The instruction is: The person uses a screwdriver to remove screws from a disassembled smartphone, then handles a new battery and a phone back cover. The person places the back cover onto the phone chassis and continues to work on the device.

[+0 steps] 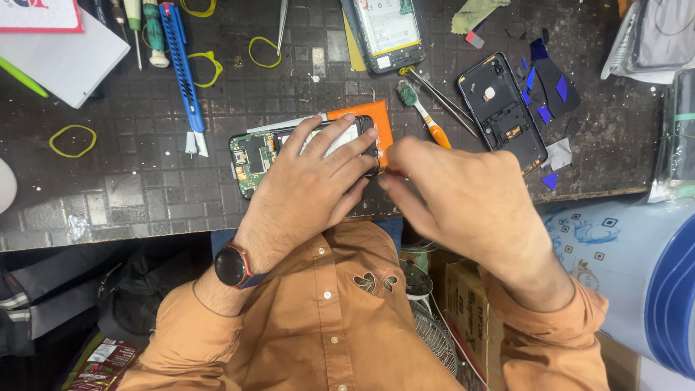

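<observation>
Dark and gritty, the worktop [130, 188] carried a scatter of repair clutter, and an opened phone [304, 148] lay near its front edge, roughly midway along, on an orange pad [378, 119]. The left hand [315, 185] lay flat over the phone, fingers spread and pressing it down, with the green circuit board [250, 161] showing bare past the hand toward the left edge. The right hand [463, 199] was pinched shut at the phone's right end, thumb and fingertip closed on something too small and blurred to name. Risk, as I judged it, sat mostly at that pinch: a hard tug could tear a thin part or crack the screen, and the phone lay close enough to the front edge that a slip could send it off the worktop. Bare fingers near the exposed board could smear or knock it. A toothbrush [420, 112] and tweezers [449, 105] lay just behind the right hand, near 2 other phone shells [503, 108] toward the back edge.
</observation>
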